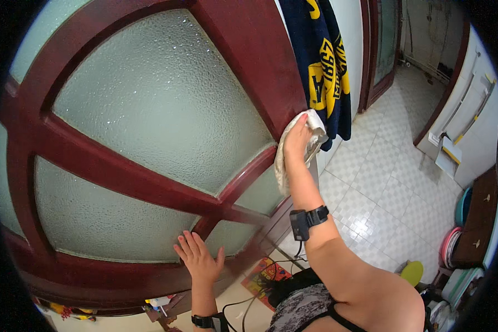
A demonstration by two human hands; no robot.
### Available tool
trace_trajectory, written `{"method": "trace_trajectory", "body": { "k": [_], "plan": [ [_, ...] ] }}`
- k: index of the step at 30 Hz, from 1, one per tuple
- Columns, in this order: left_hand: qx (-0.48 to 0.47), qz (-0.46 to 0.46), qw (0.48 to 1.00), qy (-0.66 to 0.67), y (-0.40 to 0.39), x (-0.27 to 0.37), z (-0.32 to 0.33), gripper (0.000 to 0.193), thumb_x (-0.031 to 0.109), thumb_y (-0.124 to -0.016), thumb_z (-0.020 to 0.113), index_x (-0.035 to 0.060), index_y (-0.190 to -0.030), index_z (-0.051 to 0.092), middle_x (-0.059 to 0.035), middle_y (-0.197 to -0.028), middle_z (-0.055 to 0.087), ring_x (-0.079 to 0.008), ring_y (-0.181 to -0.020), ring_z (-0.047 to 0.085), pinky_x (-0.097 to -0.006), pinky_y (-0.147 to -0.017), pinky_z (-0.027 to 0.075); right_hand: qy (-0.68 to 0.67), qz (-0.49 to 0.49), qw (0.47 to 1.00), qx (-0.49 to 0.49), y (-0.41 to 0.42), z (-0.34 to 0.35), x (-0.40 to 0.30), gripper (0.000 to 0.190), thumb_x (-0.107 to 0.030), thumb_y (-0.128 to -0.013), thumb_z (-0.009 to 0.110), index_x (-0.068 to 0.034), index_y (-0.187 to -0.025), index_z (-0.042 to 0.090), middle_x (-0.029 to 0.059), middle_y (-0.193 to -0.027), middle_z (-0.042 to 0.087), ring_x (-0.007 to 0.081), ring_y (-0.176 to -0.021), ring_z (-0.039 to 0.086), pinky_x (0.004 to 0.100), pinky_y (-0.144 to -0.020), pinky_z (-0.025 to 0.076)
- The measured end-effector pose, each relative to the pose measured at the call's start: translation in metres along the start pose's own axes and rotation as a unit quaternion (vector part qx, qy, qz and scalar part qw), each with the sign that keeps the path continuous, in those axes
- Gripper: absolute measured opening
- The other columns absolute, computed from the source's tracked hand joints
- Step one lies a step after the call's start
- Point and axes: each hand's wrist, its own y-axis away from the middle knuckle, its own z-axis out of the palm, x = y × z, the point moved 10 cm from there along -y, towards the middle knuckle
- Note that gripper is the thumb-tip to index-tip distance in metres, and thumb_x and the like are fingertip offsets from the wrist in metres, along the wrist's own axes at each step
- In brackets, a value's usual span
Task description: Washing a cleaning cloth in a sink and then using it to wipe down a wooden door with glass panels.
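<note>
A dark red wooden door [120, 155] with panes of textured frosted glass [162, 103] fills the left and middle of the view. At the door's right edge, my right hand [297, 139] is closed over a whitish cloth [280, 174], which lies against the red frame and hangs down below the fingers. My left hand [200, 255] is spread at the lower part of the door, near the corner of a lower pane; it holds nothing. Whether its palm touches the door cannot be told. Each forearm wears a black strapped device [301, 224] with a cable.
A navy towel [323, 74] with yellow lettering hangs just beyond the cloth. Pale tiles [373, 186] cover the floor at right. A dustpan [448, 157] leans on the wall, near basins [450, 247] and a dark cabinet [475, 232]. Black cables [249, 299] cross below me over a colourful mat [259, 282].
</note>
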Motion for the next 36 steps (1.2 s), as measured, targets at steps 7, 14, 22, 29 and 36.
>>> {"method": "trace_trajectory", "body": {
  "k": [7, 14, 22, 29, 36],
  "plan": [
    [0.030, 0.002, 1.000, -0.006, 0.004, -0.003, -0.004, 0.087, 0.049, -0.082, 0.049, -0.0089, -0.135, 0.012, -0.0278, -0.143, 0.008, -0.0424, -0.134, 0.001, -0.0578, -0.105, 0.002, 0.038, -0.009, 0.985, -0.170, 0.094, 0.014, 0.034, 0.054, -0.033, -0.096, 0.025, 0.013, -0.114, 0.047, 0.0328, -0.125, 0.039, 0.0444, -0.120, 0.031, 0.0456, -0.104, 0.017],
    [0.046, -0.012, 0.999, 0.023, 0.003, 0.008, -0.007, 0.085, 0.042, -0.079, 0.053, -0.0081, -0.136, 0.015, -0.0267, -0.143, 0.011, -0.0428, -0.134, 0.004, -0.0573, -0.105, 0.004, 0.060, 0.021, 0.969, -0.239, 0.149, 0.004, 0.103, 0.054, -0.032, -0.096, 0.022, 0.013, -0.105, 0.051, 0.0323, -0.113, 0.048, 0.0466, -0.108, 0.041, 0.0454, -0.099, 0.026],
    [-0.059, 0.160, 0.966, 0.196, -0.018, 0.106, -0.009, 0.057, 0.029, -0.078, 0.059, 0.0005, -0.124, 0.044, -0.0223, -0.137, 0.032, -0.0433, -0.127, 0.026, -0.0550, -0.104, 0.018, -0.331, 0.395, 0.837, -0.182, 0.124, -0.069, 0.186, 0.058, -0.054, -0.092, 0.030, -0.006, -0.121, 0.047, 0.0098, -0.113, 0.055, 0.0216, -0.103, 0.052, 0.0338, -0.093, 0.038],
    [-0.026, 0.241, 0.902, 0.356, -0.072, 0.170, -0.015, 0.042, 0.018, -0.082, 0.056, -0.0011, -0.119, 0.048, -0.0200, -0.128, 0.043, -0.0370, -0.123, 0.036, -0.0461, -0.103, 0.027, -0.327, 0.264, 0.891, -0.172, 0.046, -0.105, 0.089, 0.058, -0.050, -0.092, 0.035, -0.003, -0.123, 0.045, 0.0134, -0.116, 0.053, 0.0247, -0.106, 0.052, 0.0350, -0.093, 0.040],
    [0.010, 0.096, 0.816, 0.570, -0.149, 0.206, 0.032, 0.042, 0.012, -0.088, 0.046, 0.0002, -0.128, 0.040, -0.0225, -0.129, 0.042, -0.0403, -0.121, 0.037, -0.0401, -0.101, 0.031, 0.143, -0.209, 0.946, -0.203, 0.028, -0.048, 0.025, 0.052, -0.019, -0.090, 0.045, 0.007, -0.132, 0.028, 0.0291, -0.140, 0.020, 0.0391, -0.130, 0.023, 0.0369, -0.105, 0.023]
  ]
}}
